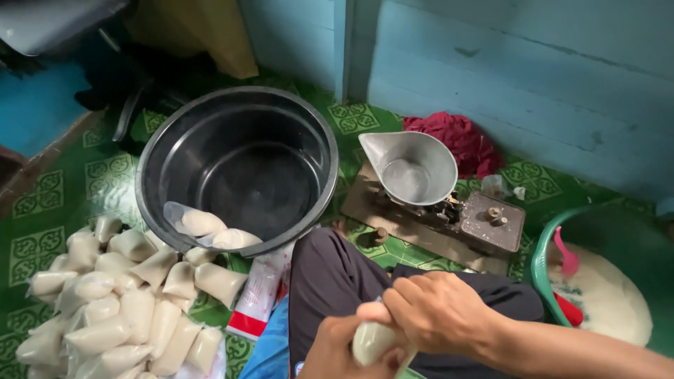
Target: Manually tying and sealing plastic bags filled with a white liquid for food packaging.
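Right hand (439,309) sits on top, fingers curled tight around the neck of a small bag (372,342) of pale grain, while the left hand (337,351) cups the bag's belly from below, closed on it too; the bag is held over the person's dark-trousered lap, low in the view. The neck itself is hidden under the right fingers, so I cannot tell whether a twist or a knot is in there. To do this bit well, I'd say: keep the left palm firm under the weight so the fill stays packed down, pinch the neck close above the grain so no slack is left, and turn with the right only. Too loose a grip and grain could creep up into the neck. Just ahead stands the black basin (239,165) with two filled bags (210,230) inside near its front rim. To the left, a pile (116,302) of finished bags lies on the green patterned floor (42,203). To the right, a scale (449,210) with a metal scoop pan (411,167), and a green tub (544,274) of loose grain holding a pink scoop (566,254).
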